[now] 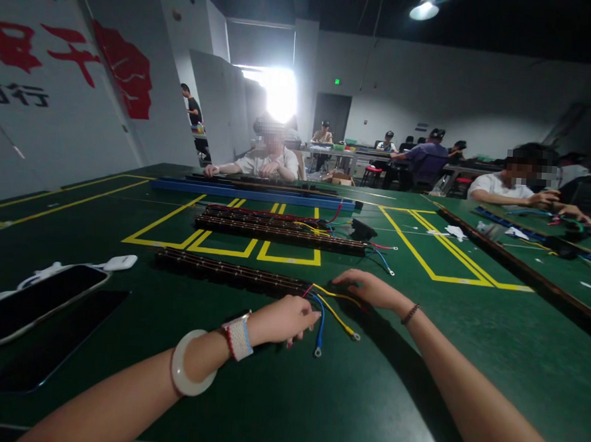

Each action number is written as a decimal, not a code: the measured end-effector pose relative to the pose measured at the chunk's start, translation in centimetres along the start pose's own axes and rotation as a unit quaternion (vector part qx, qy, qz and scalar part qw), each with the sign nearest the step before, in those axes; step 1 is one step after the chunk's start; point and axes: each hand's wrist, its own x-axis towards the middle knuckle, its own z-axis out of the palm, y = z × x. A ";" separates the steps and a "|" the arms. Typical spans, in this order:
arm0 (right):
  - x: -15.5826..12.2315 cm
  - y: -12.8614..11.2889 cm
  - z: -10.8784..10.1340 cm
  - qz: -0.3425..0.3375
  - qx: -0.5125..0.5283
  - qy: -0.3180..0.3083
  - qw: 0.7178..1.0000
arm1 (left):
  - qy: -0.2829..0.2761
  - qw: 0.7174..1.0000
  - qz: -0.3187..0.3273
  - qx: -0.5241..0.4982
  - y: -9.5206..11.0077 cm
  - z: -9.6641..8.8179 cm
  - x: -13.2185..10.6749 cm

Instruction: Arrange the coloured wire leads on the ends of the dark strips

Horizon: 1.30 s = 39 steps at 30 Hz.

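A long dark bar (232,270) with pale crosswise marks lies before me, with coloured wires at its right end. My left hand (284,319) is at that end, its fingers curled together and its fingertips beside the blue wire (321,326). What is between them is hidden. A red wire passes behind this hand. Two yellow wires run rightward; the nearer yellow wire (337,315) ends in a ring terminal. My right hand (366,289) hovers beyond the wires, fingers bent loosely and apart, near the farther yellow wire (341,294). It holds nothing that I can see.
Farther back lie more dark bars (275,230) with ring-ended wires and a blue rail (247,193). Two dark flat devices (45,296) are at left. A long brown bar (513,261) slants along the right. Co-workers sit opposite and at right. Yellow tape marks the green table (274,406).
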 end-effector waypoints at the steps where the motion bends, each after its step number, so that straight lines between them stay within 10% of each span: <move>1: 0.1 0.2 0.4 0.019 -0.002 0.025 1.000 | -0.005 1.000 -0.016 0.005 0.2 0.2 0.4; 14: 0.9 -1.3 3.7 0.098 -0.154 -0.008 0.983 | -0.047 0.935 -0.030 -0.350 0.8 2.3 1.5; 28: 0.8 -1.8 3.8 0.128 0.190 -0.086 0.970 | -0.006 0.877 -0.003 -0.480 0.7 3.1 1.1; 39: 0.8 -4.1 3.5 0.145 -0.003 0.006 0.989 | -0.039 0.827 -0.019 -0.560 0.3 3.4 2.1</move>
